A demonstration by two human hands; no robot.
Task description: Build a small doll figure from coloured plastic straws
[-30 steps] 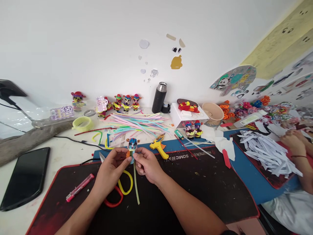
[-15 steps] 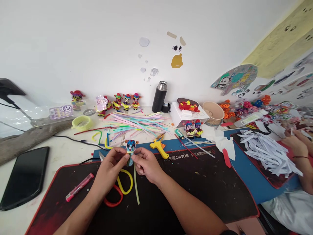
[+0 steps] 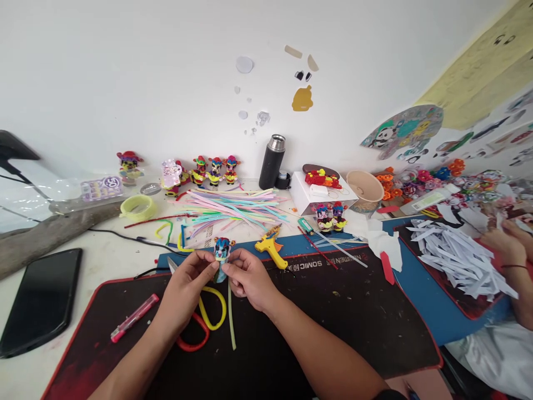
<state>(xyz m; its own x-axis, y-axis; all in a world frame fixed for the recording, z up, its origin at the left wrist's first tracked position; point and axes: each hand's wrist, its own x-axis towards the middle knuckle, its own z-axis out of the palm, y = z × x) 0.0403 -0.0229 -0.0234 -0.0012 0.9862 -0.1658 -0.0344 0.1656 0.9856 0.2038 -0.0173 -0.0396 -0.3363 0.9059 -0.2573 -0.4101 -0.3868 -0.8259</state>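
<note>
Between my two hands is a small figurine (image 3: 223,248) with a blue hat and a pale face, its lower body a bluish strip partly hidden by my fingers. My left hand (image 3: 195,278) pinches it from the left side. On the other side, the thumb and fingers of my right hand (image 3: 245,278) are closed on it too. A pale green pipe cleaner (image 3: 232,322) hangs down below the right fingers; where its upper end goes is hidden. Scissors (image 3: 225,311) with a yellow and a red handle lie on the black mat beneath my left hand.
A yellow glue gun (image 3: 271,248) lies beyond my right hand. Behind it are a heap of pipe cleaners (image 3: 237,208), finished figurines (image 3: 215,170) and a black flask (image 3: 272,161). A pink pen (image 3: 134,318) and a phone (image 3: 40,303) lie left. At right, a co-worker's hand (image 3: 499,244) is near paper strips (image 3: 458,258).
The view has shifted very slightly. Both hands keep their grip on the figurine, which is tilted a little differently, and the hanging pipe cleaner has moved slightly left.
</note>
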